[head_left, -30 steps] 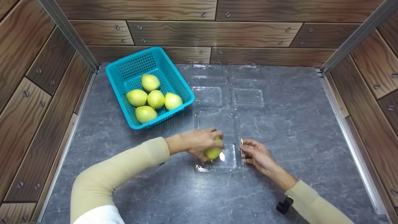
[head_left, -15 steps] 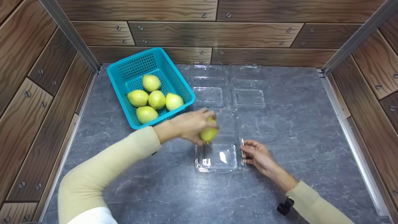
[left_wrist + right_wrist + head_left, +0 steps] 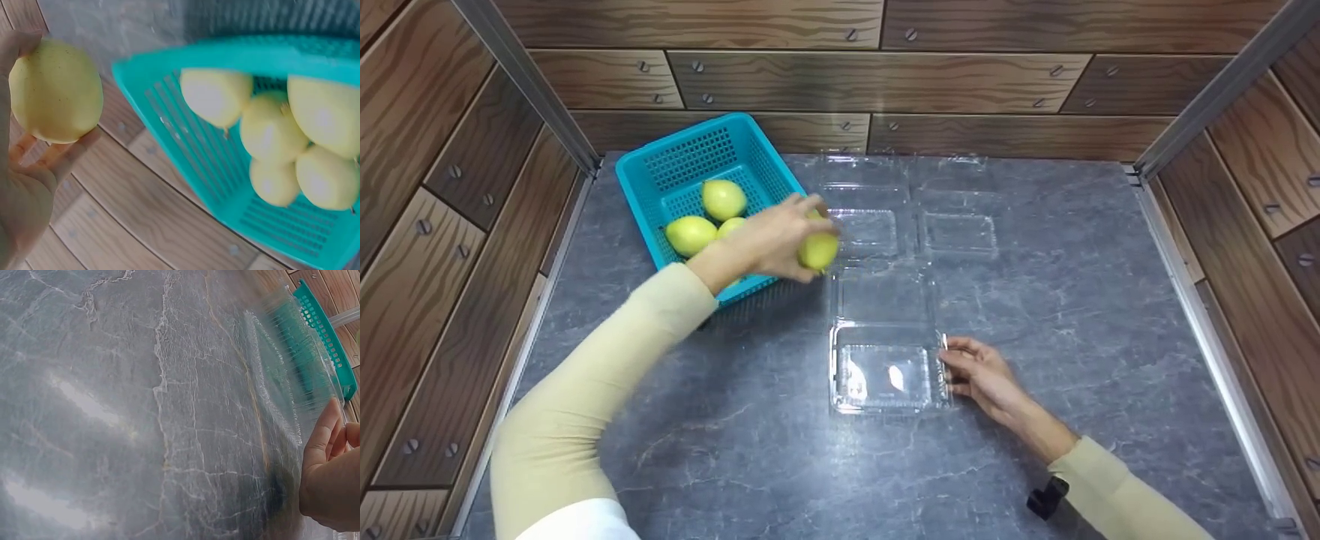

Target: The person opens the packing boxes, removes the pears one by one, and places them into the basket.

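My left hand (image 3: 784, 236) grips a yellow-green pear (image 3: 818, 251) over the right rim of the turquoise basket (image 3: 634, 191). In the left wrist view the pear (image 3: 56, 93) sits between thumb and fingers, beside the basket (image 3: 169, 140). Several more pears (image 3: 273, 132) lie inside the basket, some of them hidden by my hand in the head view. A clear plastic clamshell container (image 3: 885, 375) lies opened on the table, its near half holding nothing. At its right edge my right hand (image 3: 986, 375) pinches the rim between thumb and fingers.
Two more opened clear containers, a left one (image 3: 861, 229) and a right one (image 3: 958, 232), lie side by side behind the near one, right of the basket. Wood-patterned walls (image 3: 877, 82) enclose the grey marbled table (image 3: 1080, 315) at the back and sides.
My left hand has lifted the pear out of the near container and carried it back and left to the basket's rim. The right hand has stayed at the container's edge.
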A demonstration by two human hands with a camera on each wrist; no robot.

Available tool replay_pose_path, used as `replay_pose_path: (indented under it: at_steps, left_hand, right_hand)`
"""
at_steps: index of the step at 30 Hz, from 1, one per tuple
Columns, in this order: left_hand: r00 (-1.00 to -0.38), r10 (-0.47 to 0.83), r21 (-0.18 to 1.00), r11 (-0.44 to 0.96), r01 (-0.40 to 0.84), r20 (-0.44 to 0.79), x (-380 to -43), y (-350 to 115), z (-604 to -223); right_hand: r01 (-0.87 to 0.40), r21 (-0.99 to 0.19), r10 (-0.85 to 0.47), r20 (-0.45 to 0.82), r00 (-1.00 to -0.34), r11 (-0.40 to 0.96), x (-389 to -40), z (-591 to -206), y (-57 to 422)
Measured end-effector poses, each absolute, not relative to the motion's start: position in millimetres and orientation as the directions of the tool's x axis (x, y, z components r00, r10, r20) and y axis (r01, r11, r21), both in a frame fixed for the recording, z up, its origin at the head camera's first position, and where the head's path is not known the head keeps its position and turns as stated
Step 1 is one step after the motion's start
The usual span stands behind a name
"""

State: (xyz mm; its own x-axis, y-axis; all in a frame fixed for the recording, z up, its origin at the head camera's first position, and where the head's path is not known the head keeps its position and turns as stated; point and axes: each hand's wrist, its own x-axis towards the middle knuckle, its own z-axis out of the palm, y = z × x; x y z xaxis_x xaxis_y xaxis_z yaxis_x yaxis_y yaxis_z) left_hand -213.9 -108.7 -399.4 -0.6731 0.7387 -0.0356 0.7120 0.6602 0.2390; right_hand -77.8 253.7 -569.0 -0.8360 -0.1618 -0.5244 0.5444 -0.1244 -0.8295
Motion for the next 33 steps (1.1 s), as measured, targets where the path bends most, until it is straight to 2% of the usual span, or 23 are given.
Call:
replay_pose_path:
  at_steps: [7, 17, 33]
  left_hand:
    - [-0.763, 0.645, 0.239, 0.747, 0.621, -0.033, -242, -132, -399]
    - [-0.853, 0.512, 0.225, 0.847, 0.482, -0.103, -274, -154, -408]
    - [-0.909, 0.371, 0.268, 0.91, 0.316, -0.187, -304, -159, -434]
  right_hand:
    - [0.547, -0.828, -0.155, -0.529, -0.834, -0.119, -78, -569, 253]
    - [0.535, -0.838, -0.164, -0.515, -0.841, -0.112, -78, -568, 253]
    - [0.543, -0.832, -0.163, -0.523, -0.837, -0.117, -77, -566, 255]
